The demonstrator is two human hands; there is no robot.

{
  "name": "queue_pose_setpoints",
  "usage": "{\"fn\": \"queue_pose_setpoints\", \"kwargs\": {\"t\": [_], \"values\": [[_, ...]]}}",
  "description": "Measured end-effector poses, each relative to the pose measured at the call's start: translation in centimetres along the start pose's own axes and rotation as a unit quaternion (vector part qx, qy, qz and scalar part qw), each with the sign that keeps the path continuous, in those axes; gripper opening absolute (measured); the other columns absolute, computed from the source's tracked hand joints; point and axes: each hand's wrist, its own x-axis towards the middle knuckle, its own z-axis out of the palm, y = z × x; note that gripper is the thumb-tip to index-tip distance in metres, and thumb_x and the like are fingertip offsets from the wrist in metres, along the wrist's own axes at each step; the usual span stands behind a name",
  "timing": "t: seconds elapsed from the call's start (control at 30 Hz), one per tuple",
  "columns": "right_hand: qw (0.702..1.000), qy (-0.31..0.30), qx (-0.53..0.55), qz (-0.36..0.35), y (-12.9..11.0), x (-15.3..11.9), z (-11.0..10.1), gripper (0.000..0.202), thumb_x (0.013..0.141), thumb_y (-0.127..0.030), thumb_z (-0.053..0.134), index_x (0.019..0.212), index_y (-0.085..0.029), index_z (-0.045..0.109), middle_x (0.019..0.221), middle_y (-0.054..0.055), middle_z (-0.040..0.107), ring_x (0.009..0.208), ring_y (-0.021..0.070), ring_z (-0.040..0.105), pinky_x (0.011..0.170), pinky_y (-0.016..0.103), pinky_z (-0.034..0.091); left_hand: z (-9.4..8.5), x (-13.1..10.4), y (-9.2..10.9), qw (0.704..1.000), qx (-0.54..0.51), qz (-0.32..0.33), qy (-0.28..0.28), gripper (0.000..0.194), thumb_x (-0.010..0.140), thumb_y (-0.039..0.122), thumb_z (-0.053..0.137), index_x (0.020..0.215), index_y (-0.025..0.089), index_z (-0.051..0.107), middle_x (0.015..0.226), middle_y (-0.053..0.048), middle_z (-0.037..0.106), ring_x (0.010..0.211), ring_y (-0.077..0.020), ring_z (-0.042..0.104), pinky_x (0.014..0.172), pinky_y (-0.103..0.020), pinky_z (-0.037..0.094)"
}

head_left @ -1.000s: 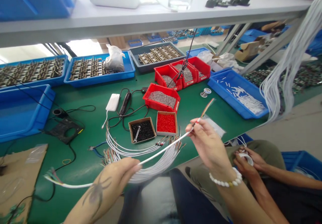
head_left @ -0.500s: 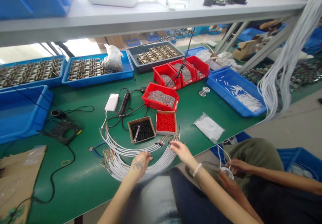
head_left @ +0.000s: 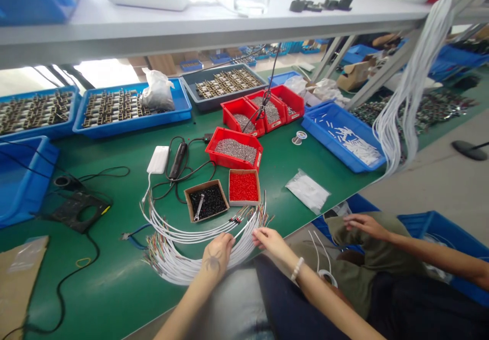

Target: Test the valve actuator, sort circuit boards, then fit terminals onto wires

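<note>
Bright, cool light comes from behind the shelf (head_left: 214, 24), where the background washes out to white. Soft glare lies on the green desk (head_left: 114, 274); shadows are faint. The wide lens bends and stretches the edges, and the fingers (head_left: 244, 235) look slightly soft.
</note>
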Motion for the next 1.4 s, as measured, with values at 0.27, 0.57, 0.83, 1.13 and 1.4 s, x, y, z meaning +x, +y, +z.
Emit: {"fn": "queue_pose_setpoints", "kwargs": {"t": [0.27,0.57,0.83,1.13,1.4], "values": [[0.975,-0.030,0.204,-0.087,-4.3,-1.3,2.3,0.052,0.073,-0.064,0.069,0.093,-0.016,0.061,0.052,-0.011,0.033,0.042,0.0047,0.025,0.044,0.019,0.028,-3.5,2.2,-1.3,0.999,-0.009,0.012,0.031,0.018,0.093,0.029,0.056,0.100,0.015,0.064,0.098,-0.004,0.067,0.091,-0.0178,0.065,0.083,-0.039,0.054],[0.976,-0.038,0.159,-0.144,-10.1,-7.0,2.9,0.048,0.086,-0.058,0.058,0.107,-0.015,0.063,0.048,-0.008,0.035,0.044,0.0078,0.022,0.046,0.023,0.016,-6.9,11.6,-3.1,0.988,0.036,-0.129,0.072,0.030,0.090,0.031,0.060,0.116,0.016,0.059,0.117,-0.009,0.062,0.100,-0.0220,0.063,0.084,-0.043,0.054],[0.980,0.033,0.015,-0.197,-11.9,-8.9,2.4,0.040,0.093,-0.051,0.049,0.102,-0.015,0.062,0.053,-0.007,0.035,0.049,0.0100,0.029,0.048,0.024,0.021,-7.7,10.1,-1.7,0.975,-0.146,-0.107,0.126,0.027,0.090,0.032,0.059,0.111,0.016,0.060,0.115,-0.008,0.062,0.100,-0.0220,0.061,0.086,-0.044,0.052],[0.958,-0.011,-0.168,-0.230,-14.1,-11.3,3.9,0.040,0.094,-0.037,0.045,0.059,-0.018,0.043,0.056,-0.005,0.036,0.054,0.0094,0.034,0.051,0.023,0.026,-11.4,-0.1,7.8,0.828,-0.551,0.020,0.103,0.033,0.079,0.047,0.064,0.091,0.017,0.063,0.089,-0.005,0.071,0.073,-0.0129,0.066,0.073,-0.028,0.055],[0.951,-0.037,-0.184,-0.244,-14.8,-11.6,4.8,0.037,0.093,-0.038,0.043,0.062,-0.018,0.042,0.060,-0.004,0.034,0.057,0.0098,0.031,0.052,0.025,0.024,-12.0,-2.8,9.0,0.728,-0.679,0.037,0.087,0.019,0.075,0.032,0.078,0.087,0.019,0.072,0.081,-0.001,0.074,0.070,-0.0093,0.067,0.071,-0.018,0.054]]}}
